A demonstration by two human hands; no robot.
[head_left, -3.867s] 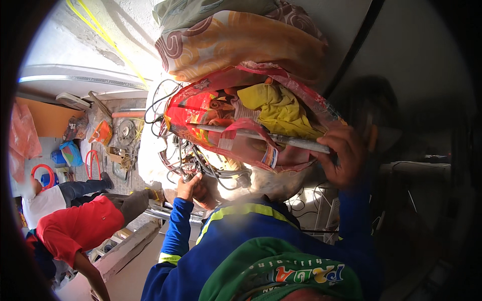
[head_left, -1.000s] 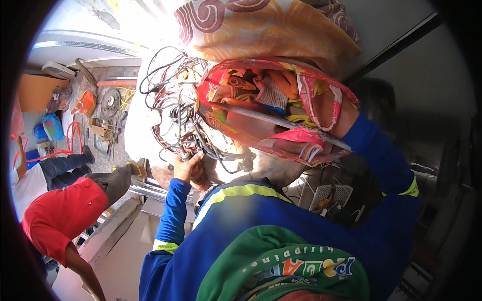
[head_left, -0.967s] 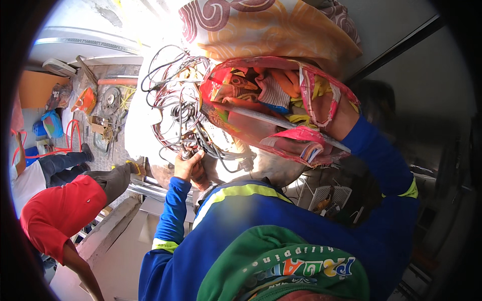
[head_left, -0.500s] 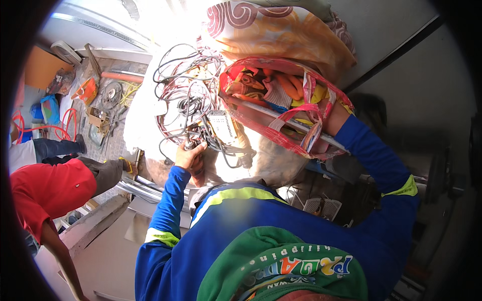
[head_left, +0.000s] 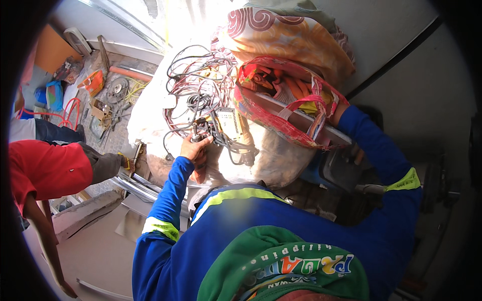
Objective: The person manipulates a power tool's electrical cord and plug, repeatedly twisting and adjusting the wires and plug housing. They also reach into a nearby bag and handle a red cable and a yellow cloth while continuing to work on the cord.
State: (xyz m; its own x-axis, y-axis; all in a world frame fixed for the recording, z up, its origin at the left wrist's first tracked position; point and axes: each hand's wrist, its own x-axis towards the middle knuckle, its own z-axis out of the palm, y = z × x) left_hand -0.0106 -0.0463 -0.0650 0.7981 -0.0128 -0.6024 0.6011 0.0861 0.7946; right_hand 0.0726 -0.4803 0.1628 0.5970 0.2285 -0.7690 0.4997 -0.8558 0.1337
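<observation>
My left hand (head_left: 195,146) grips a dark connector at the lower edge of a tangle of black, red and white cables (head_left: 197,75) on a pale sack (head_left: 281,165); an orange-brown object (head_left: 199,171) hangs just below it. A grey-and-yellow device (head_left: 229,122) lies among the cables. My right hand (head_left: 337,112) reaches into the right end of an open red plastic bag (head_left: 261,120), its fingers hidden. Inside are orange, striped and yellow cloths (head_left: 296,88), with a long flat grey bar (head_left: 331,133) lying along the bag under pink straps.
Patterned bedding (head_left: 281,35) is piled above the bag. At left, two people, one in a red shirt (head_left: 50,168), bend over a floor strewn with red hose (head_left: 70,113), bags and tools. A board (head_left: 100,251) and metal channels (head_left: 130,185) lie lower left, dark items (head_left: 336,170) at right.
My right hand has left the bar's end and gone into the bag. The pile appears further right and higher in view. My left hand, still among the cables, appears slightly higher.
</observation>
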